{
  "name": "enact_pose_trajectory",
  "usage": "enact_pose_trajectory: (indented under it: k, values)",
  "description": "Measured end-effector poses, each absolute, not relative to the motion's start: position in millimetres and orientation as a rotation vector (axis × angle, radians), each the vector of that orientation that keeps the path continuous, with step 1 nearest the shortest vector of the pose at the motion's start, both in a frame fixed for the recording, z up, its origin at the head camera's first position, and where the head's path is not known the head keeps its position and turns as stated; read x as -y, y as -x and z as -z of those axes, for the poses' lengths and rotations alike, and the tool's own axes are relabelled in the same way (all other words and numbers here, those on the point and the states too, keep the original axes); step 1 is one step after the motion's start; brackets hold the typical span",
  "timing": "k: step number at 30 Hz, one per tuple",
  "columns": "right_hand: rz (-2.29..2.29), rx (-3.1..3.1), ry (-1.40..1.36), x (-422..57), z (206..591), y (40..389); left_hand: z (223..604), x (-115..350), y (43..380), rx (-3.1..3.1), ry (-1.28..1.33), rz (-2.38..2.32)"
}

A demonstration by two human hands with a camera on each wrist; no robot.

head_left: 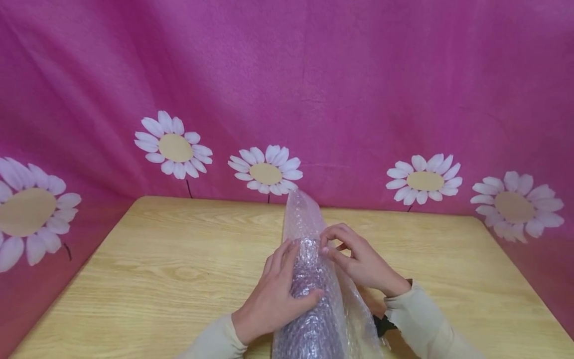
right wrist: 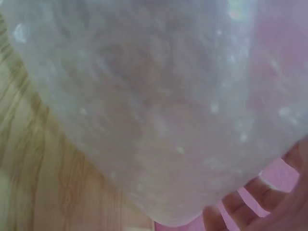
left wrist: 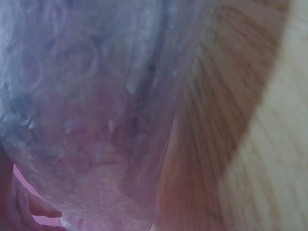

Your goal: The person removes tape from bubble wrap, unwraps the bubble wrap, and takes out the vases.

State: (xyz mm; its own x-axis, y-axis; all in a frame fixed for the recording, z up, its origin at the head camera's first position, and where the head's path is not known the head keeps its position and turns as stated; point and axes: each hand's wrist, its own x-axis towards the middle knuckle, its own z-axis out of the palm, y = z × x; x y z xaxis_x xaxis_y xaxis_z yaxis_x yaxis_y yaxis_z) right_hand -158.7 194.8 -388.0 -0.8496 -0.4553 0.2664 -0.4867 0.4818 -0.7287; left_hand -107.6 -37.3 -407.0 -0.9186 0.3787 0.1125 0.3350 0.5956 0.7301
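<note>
A long bundle of clear bubble wrap [head_left: 309, 319] lies lengthwise on the table, its far end flattened to a point. What is inside the wrap, if anything, cannot be made out. My left hand [head_left: 273, 299] rests against the bundle's left side, fingers extended and thumb laid across the top. On the other side, my right hand [head_left: 363, 264] pinches the wrap's edge between thumb and fingers. A loose flap hangs down to the right, below that hand. Bubble wrap [left wrist: 86, 96] fills much of the left wrist view, and the right wrist view shows the wide sheet [right wrist: 144, 120] close up.
The light wooden table [head_left: 179, 269] extends to both sides of the bundle. Behind it hangs a pink cloth [head_left: 341, 89] printed with several white daisies. A small black item [head_left: 383, 325] shows beneath the right sleeve.
</note>
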Motion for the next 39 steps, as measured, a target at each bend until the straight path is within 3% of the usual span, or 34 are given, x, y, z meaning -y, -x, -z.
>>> enact_pose_trajectory:
  k: [39]
  values:
    - [-1.39,2.774,-0.784,-223.4,377.6,167.2,407.6,37.1,105.7,-2.768,-0.641,-1.273]
